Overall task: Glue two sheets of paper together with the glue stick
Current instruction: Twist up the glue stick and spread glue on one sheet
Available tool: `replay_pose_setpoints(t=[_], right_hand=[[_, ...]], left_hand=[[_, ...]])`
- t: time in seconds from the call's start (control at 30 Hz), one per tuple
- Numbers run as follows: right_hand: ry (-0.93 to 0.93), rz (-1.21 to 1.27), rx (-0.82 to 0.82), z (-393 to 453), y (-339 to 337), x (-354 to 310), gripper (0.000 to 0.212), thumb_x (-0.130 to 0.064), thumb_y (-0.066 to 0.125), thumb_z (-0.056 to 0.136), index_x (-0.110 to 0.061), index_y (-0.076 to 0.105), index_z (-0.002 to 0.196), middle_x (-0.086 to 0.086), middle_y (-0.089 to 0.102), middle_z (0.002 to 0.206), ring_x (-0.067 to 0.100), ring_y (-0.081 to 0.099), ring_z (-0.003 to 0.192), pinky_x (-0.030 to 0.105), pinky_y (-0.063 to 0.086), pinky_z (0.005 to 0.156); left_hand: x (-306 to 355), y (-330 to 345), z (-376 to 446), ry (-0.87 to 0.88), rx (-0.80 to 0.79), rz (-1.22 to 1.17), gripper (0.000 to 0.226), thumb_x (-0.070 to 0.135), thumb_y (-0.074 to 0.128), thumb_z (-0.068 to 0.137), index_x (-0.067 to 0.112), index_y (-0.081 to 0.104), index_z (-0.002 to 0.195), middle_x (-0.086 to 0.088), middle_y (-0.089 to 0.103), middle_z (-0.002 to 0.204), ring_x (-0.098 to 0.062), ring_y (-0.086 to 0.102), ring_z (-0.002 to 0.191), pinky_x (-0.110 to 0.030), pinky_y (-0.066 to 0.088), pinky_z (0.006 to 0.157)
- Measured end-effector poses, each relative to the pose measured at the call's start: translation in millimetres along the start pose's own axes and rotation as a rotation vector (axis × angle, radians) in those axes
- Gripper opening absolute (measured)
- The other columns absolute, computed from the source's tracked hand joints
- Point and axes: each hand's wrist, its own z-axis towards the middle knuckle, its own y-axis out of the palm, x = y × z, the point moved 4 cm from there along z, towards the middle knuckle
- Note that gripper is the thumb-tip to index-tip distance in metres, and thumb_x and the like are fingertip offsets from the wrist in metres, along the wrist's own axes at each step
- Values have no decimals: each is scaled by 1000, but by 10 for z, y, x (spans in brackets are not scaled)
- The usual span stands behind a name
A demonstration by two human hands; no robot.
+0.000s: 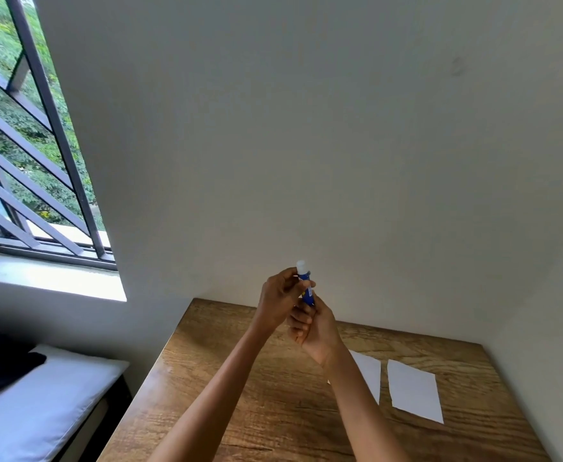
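plain room, daylight from the left

barred window (23, 145) showing green trees, bare pale wall (307, 128), wooden table (240, 395), white cushion (40, 405) beside it.

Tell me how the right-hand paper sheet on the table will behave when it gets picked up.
The right sheet looks thin and lies flat on the wooden table, so it will probably droop if lifted by one corner. It is likely very light and may slide rather than lift. Its flush edges may be hard to catch.
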Motion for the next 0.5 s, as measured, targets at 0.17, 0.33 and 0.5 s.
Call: replay_pose_setpoints(t=[0.17,0.33,0.5], right_hand=[[-101,-78,66,-21,9,-5,34,-41,37,96,-15,58,89,-2,45,55,9,37,48,22,32,44],[75,19,-51,-49,11,-55,51,-43,34,97,-15,47,57,-5,35,38,6,30,31,19,24,34],[29,9,27,-7,-29,-23,46,-43,36,96,-13,59,69,-1,45,49,9,40,40,21,32,39]], left_hand=[[-9,-6,-17,-8,122,44,8,13,61,87,18,65,90,6,72,82,-9,70,77,-30,55,75],[-38,16,-15,45,-19,-20,10,11,59,89,14,65,96,2,73,86,-11,70,83,-27,55,78],[-121,56,-7,-6,44,-1,12,11,57,89,16,64,98,2,73,88,-16,71,80,-33,57,76]])
